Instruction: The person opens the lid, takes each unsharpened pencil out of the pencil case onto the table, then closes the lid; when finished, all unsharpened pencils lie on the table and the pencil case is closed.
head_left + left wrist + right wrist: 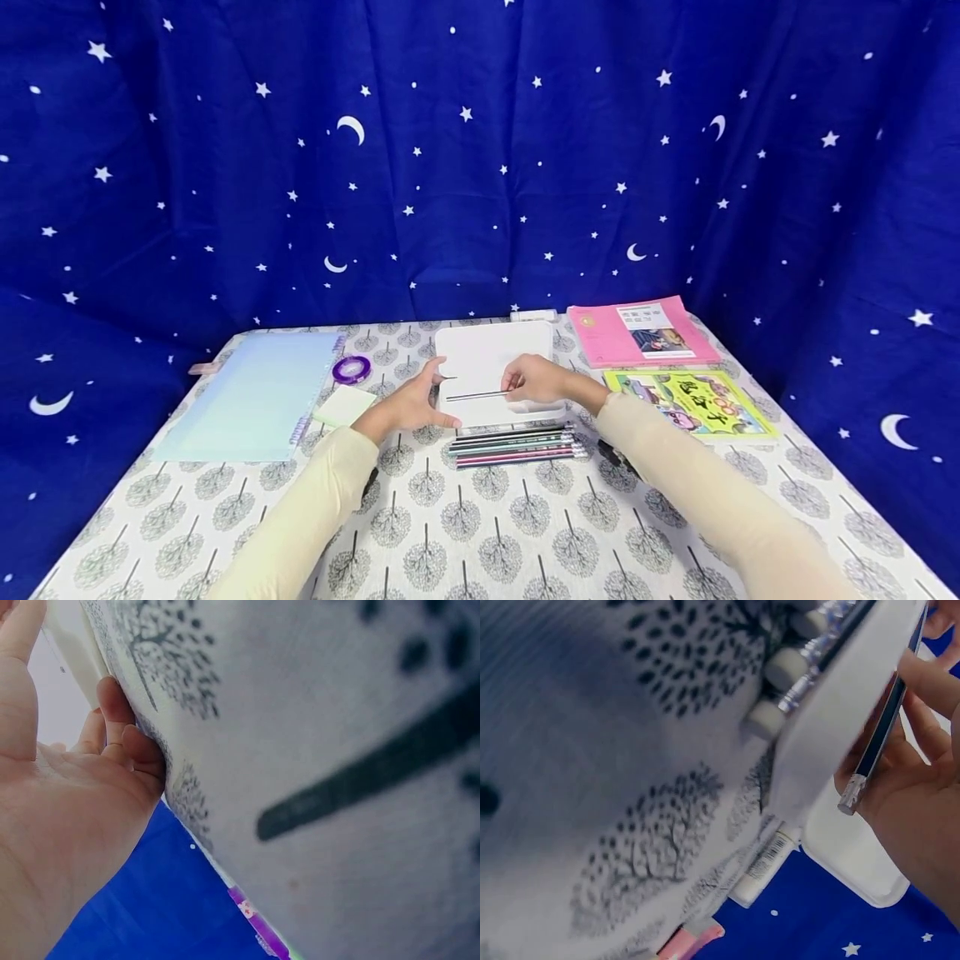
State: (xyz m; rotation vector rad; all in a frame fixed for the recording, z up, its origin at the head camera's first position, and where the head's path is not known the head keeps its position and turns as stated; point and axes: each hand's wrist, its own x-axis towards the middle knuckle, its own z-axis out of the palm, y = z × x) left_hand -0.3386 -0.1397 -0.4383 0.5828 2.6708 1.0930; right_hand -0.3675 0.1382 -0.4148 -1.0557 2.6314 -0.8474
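My right hand pinches a dark pencil with a silvery end, held level over the white plastic case. In the right wrist view the pencil slants past the case's near wall. At the case's left end is my left hand, its thumb by the front corner and its fingers spread along the side. The left wrist view shows its palm and loosely bent fingers. Directly in front of the case lies a row of several pencils, their white eraser ends to the right.
At left lie a pale blue ring-bound notebook, a purple tape roll and pale sticky notes. A pink booklet and a yellow-green picture book are at right. Behind the case lies a white tube.
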